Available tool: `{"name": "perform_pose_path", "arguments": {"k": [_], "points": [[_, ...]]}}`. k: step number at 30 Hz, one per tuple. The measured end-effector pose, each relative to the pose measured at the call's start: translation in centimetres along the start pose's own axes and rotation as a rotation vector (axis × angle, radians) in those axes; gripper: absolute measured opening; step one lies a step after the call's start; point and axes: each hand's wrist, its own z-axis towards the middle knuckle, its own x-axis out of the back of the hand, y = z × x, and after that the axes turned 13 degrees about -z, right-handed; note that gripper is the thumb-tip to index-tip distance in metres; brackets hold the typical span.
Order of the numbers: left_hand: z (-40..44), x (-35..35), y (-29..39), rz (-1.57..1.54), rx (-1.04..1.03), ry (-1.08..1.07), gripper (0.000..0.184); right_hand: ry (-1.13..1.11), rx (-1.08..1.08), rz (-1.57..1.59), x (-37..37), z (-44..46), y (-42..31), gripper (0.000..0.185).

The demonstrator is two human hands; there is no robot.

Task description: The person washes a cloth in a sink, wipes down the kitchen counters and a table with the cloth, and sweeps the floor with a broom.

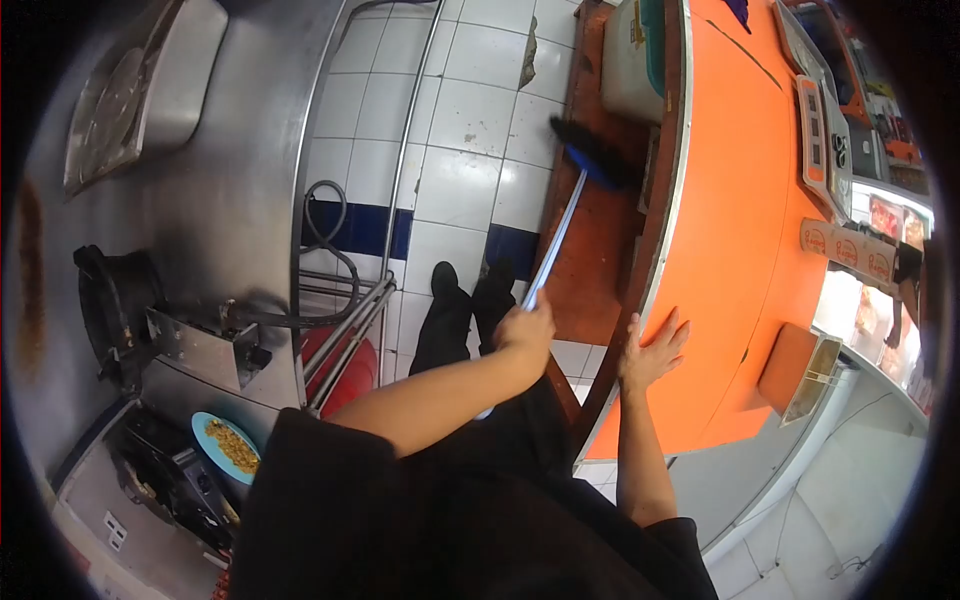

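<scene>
My left hand (525, 325) is wrapped round the light blue handle of a broom (560, 232). The broom's blue head with dark bristles (597, 158) rests on the reddish-brown lower shelf (590, 265) under the orange counter. My right hand (655, 350) lies on the near edge of the orange counter (735, 250), its fingers spread and nothing in it. The handle's lower end passes behind my left forearm and shows again beside my leg.
A steel worktop (250, 130) with a metal tray (165, 90) runs along the left. Below it stand pipe rails (340, 335) and a hose. A blue plate of food (203, 432) is at lower left. A scale (815, 135) sits on the counter; a whitish bin (630, 65) is beneath.
</scene>
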Motion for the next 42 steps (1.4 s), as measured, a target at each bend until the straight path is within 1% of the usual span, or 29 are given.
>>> {"name": "perform_pose_path", "arguments": {"k": [1,2,4,5,7,10,12,13,15,16,17,19,20,22,24,25,26,28,29,31,33,34,36,37,39,41,42], "points": [[-2.1,-0.9,-1.9,-0.003,0.005,-0.005,0.067,0.023,0.015,-0.020,0.1,0.0,-0.1,0.082],[-4.4,-0.9,-3.3,0.065,-0.009,-0.015,0.066,0.027,0.010,-0.002,0.2,0.0,-0.1,0.082],[-7.4,0.5,-5.7,0.152,-0.026,-0.012,0.066,0.029,0.007,-0.038,0.0,0.1,0.2,0.083],[-8.4,1.4,-6.8,0.203,-0.061,-0.049,0.065,0.033,-0.006,-0.025,0.0,0.2,0.1,0.083],[-10.1,3.7,-8.1,0.267,-0.106,-0.097,0.065,0.039,0.010,-0.042,0.0,0.0,0.3,0.084],[-13.1,9.2,-8.5,0.247,-0.113,-0.128,0.067,0.044,0.008,-0.027,-0.1,0.1,0.4,0.084],[-15.1,14.2,-8.1,0.128,-0.178,-0.277,0.064,0.030,-0.007,-0.025,0.1,0.0,0.2,0.084],[-16.0,16.2,-7.4,0.135,-0.182,-0.283,0.064,0.037,-0.005,-0.017,0.2,0.1,0.2,0.084],[-17.3,19.6,-6.2,-0.187,0.031,-0.466,0.059,0.030,-0.011,-0.020,0.4,0.1,0.2,0.084],[-17.4,20.5,-5.9,-0.282,0.066,-0.536,0.055,0.023,-0.008,-0.024,0.5,0.2,0.1,0.084],[-17.0,20.0,-6.3,-0.275,0.064,-0.530,0.055,0.027,-0.013,-0.018,0.6,0.2,0.0,0.084],[-15.6,17.6,-7.7,-0.556,-0.028,-0.591,0.056,0.014,-0.017,-0.043,0.8,0.2,-0.1,0.084],[-13.9,17.9,-6.7,-0.665,0.122,-0.733,0.055,0.016,-0.017,-0.043,0.8,0.1,0.0,0.084],[-9.3,13.8,-7.5,-0.696,0.124,-0.849,0.051,0.031,-0.011,-0.008,0.7,0.3,0.1,0.087],[-4.2,10.1,-8.6,-0.773,0.107,-0.916,0.046,0.032,-0.006,0.001,0.6,0.3,0.0,0.086],[-2.5,10.7,-8.2,-0.855,0.218,-0.884,0.044,0.034,-0.003,0.014,0.6,0.2,0.2,0.086],[-1.0,12.8,-7.9,-0.806,0.225,-0.906,0.045,0.033,-0.007,0.009,0.5,0.4,0.3,0.086],[1.2,16.8,-8.7,-0.935,0.337,-0.857,0.046,0.043,0.003,0.022,0.3,0.2,0.4,0.085],[1.9,19.0,-9.1,-0.966,0.394,-0.796,0.046,0.049,-0.007,0.031,0.4,0.2,0.3,0.085],[2.7,23.6,-8.9,-0.971,0.378,-0.647,0.043,0.032,-0.004,0.014,0.8,0.3,0.2,0.085],[2.5,27.2,-8.3,-1.018,0.388,-0.575,0.042,0.033,-0.015,0.028,1.1,0.4,0.3,0.085],[1.9,28.0,-7.4,-1.010,0.378,-0.568,0.042,0.021,-0.014,0.037,1.2,0.4,0.3,0.085],[0.3,29.0,-6.0,-0.924,0.298,-0.391,0.043,0.024,-0.018,0.046,1.4,0.3,0.2,0.085],[-0.4,28.3,-6.3,-0.873,0.238,-0.314,0.042,0.017,-0.016,0.046,1.5,0.3,0.3,0.085],[-3.0,27.7,-6.6,-0.765,0.193,-0.199,0.041,0.022,-0.016,0.050,1.5,0.3,0.4,0.085],[-5.8,28.8,-7.1,-0.697,0.112,-0.253,0.043,0.019,-0.019,0.056,1.5,0.4,0.4,0.085],[-6.8,29.4,-6.7,-0.606,0.106,-0.251,0.044,0.020,-0.016,0.051,1.5,0.5,0.4,0.085]]}}
